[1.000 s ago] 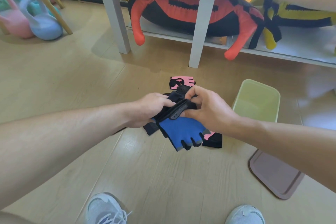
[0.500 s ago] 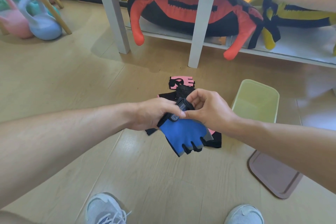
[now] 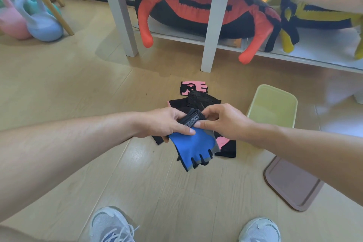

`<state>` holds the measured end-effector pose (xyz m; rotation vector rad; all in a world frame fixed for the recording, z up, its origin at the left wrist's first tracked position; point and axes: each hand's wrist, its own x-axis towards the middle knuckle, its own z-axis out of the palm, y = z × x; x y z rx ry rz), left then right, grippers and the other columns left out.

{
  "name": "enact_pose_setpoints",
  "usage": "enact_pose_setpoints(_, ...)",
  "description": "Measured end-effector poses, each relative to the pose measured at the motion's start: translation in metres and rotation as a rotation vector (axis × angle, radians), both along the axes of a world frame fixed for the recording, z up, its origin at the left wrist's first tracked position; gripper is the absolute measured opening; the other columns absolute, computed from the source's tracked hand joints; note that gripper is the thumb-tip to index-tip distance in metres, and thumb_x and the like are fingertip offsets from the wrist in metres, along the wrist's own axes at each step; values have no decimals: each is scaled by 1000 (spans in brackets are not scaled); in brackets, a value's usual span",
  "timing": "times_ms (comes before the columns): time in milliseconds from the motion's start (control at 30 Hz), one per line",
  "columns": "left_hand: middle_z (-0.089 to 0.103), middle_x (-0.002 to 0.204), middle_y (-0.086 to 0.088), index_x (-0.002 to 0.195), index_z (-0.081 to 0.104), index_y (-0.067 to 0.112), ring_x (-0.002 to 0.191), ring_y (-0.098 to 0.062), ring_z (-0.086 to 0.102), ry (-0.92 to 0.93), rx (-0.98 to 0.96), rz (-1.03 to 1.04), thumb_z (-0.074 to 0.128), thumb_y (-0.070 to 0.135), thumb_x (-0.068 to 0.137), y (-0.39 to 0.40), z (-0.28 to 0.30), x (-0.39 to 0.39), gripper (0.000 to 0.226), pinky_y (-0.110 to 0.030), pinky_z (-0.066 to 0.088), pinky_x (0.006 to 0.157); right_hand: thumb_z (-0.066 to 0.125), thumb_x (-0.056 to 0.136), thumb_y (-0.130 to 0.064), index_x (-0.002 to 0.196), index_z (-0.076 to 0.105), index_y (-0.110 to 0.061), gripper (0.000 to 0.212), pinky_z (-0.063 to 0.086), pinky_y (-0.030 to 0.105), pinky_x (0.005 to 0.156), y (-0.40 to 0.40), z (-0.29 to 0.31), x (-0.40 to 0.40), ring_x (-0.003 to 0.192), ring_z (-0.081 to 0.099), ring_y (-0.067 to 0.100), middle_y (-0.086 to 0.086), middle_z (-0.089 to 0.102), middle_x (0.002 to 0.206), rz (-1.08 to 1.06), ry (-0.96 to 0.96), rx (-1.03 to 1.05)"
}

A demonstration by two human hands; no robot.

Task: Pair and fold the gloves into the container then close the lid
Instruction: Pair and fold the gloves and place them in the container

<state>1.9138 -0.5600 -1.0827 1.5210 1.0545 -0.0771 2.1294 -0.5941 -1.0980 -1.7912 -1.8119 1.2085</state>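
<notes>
- My left hand is pinching the blue glove at its black cuff, fingers closed.
- My right hand is gripping that cuff too; loosening could be dropping it.
- The container is waiting open at three o'clock, its lid at five.

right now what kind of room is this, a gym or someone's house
Probably a gym or home workout room: soft pastel kettlebells stand on the floor, crab-shaped weighted bags fill a low shelf, and the hands hold a fingerless training glove.
</notes>
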Motion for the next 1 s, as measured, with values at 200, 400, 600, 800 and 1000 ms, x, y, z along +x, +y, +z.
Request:
enact_pose_setpoints(200, 73, 86, -7, 102, 74, 18, 77, -19, 67, 41, 134, 40, 76, 44, 86, 0, -3, -1, 29, -35, 52, 72, 73, 84, -57, 74, 66, -15, 44, 42, 17, 54, -1, -5, 5, 49, 51, -2, -14, 60, 56, 14, -25, -107)
enact_pose_setpoints(400, 46, 67, -4, 78, 74, 27, 61, -20, 40, 168, 182, -56, 74, 47, 88, -3, -3, -4, 22, -30, 30, 55, 75, 83, -52, 134, 57, -37, 56, 53, 15, 75, -7, 1, 2, 84, 69, -6, -26, 68, 99, 156, 4, -79)
enact_pose_setpoints(600, 72, 79, -14, 96, 74, 9, 66, -22, 67, 110, 243, -48, 78, 36, 87, -4, 6, -4, 29, -36, 58, 59, 76, 88, -44, 98, 70, -25, 23, 38, 12, 50, -10, 13, -6, 50, 52, -2, -18, 69, 63, 147, 9, -18)
enact_pose_setpoints(800, 79, 91, 5, 96, 76, 22, 78, -5, 71, 9, 377, -52, 78, 26, 88, -2, 26, -2, 9, -23, 56, 70, 80, 79, -55, 97, 63, -29, 35, 53, 33, 66, -10, 49, 1, 68, 67, 12, -11, 75, 79, 212, -238, -34)
enact_pose_setpoints(1000, 74, 92, 9, 103, 77, 30, 87, -13, 67, 17, 601, -5, 76, 37, 87, -5, 37, 30, 17, -35, 55, 81, 76, 90, -38, 93, 67, -21, 19, 53, 21, 61, 10, 69, 19, 69, 68, 7, -3, 73, 83, 338, -364, -208)
